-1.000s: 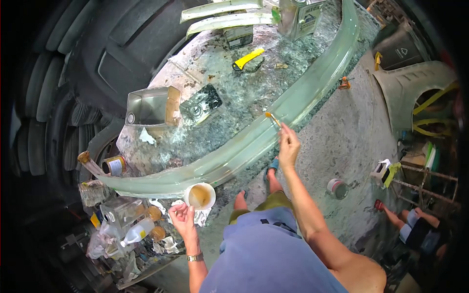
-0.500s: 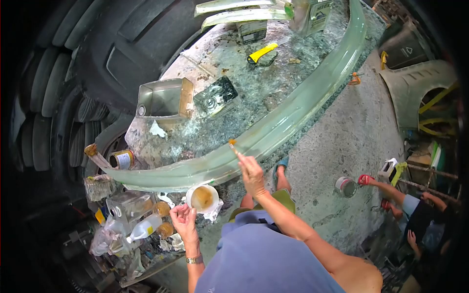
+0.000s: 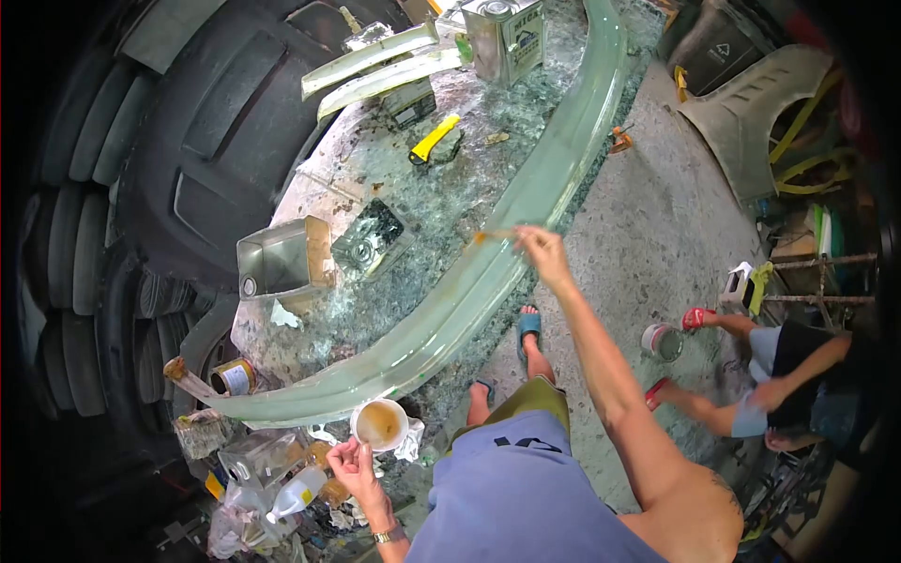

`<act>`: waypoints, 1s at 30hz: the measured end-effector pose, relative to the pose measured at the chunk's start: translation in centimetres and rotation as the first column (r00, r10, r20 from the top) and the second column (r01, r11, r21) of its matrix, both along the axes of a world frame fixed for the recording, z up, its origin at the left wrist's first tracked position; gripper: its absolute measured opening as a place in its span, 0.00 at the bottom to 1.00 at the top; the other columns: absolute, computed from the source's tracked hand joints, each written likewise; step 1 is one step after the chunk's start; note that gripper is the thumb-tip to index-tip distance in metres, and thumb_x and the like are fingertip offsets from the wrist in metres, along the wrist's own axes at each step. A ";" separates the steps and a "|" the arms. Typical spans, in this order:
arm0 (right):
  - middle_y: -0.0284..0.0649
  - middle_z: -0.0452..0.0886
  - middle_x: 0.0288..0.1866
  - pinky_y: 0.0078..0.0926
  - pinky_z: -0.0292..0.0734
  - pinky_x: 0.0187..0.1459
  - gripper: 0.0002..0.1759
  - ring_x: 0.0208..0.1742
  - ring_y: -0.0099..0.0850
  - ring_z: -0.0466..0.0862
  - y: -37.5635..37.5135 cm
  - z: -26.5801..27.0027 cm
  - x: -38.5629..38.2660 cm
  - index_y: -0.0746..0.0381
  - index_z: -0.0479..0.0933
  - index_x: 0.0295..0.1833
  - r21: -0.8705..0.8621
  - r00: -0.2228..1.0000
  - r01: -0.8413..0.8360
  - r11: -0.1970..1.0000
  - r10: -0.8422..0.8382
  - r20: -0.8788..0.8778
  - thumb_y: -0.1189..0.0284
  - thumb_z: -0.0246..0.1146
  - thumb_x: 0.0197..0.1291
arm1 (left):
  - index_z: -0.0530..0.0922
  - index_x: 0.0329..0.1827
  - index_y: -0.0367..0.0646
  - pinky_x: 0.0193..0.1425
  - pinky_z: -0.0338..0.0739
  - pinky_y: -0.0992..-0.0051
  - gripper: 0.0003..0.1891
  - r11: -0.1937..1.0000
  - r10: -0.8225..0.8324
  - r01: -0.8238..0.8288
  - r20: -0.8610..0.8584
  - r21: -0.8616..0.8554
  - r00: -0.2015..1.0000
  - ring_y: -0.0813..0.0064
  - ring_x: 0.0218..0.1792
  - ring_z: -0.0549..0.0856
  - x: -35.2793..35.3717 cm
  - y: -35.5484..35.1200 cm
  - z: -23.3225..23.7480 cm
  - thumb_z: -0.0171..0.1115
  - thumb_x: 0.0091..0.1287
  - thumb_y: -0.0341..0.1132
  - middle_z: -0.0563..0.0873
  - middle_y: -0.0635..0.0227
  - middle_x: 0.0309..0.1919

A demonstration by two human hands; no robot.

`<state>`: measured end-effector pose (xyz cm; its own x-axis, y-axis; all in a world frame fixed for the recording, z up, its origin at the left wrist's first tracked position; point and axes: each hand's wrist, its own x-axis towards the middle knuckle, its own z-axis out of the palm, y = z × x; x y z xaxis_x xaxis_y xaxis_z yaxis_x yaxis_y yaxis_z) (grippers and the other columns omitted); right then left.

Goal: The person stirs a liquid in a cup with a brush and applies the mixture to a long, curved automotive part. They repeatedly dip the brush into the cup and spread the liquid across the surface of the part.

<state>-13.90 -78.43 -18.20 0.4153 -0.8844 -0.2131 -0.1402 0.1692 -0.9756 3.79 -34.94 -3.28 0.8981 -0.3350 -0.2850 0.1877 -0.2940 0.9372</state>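
My left hand [image 3: 358, 476] is closed around the near side of a white cup [image 3: 404, 427] with amber liquid in it. My right hand [image 3: 542, 253] pinches the handle of a small brush [image 3: 496, 235]. The orange-brown brush tip lies over the glossy surface of a long, curved, pale green translucent strip [image 3: 554, 155]. That strip runs along the near edge of a stained table [image 3: 436, 202], from lower left to the top. The cup is just in front of the strip's lower edge.
On the table are an open metal tin [image 3: 286, 263], a dark can [image 3: 371, 239], a yellow knife [image 3: 435, 139] and a tall metal can [image 3: 504, 42]. Bottles [image 3: 298, 493] and wrappers crowd the lower left. A person [image 3: 798, 375] is at right, near a paint can [image 3: 663, 342].
My view has turned and shifted. The right hand with the brush has moved up and right along the strip. The left hand still holds the cup; the person at right has shifted posture.
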 end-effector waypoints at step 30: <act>0.43 0.84 0.34 0.34 0.76 0.31 0.13 0.29 0.39 0.83 0.1 2.8 -0.4 0.64 0.83 0.50 -0.609 0.917 0.142 0.781 -0.336 -0.217 0.68 0.57 0.70 | 0.69 0.52 0.45 0.58 0.75 0.75 0.15 1.000 -0.015 0.015 0.001 -0.019 1.000 0.77 0.50 0.78 0.0 0.0 -0.4 0.66 0.68 0.31 0.78 0.67 0.46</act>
<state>-14.32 -78.32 -15.38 0.1758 -0.9420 0.2858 -0.4689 -0.3354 -0.8171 3.80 -34.94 -3.66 0.8931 -0.3540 -0.2778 0.1826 -0.2792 0.9427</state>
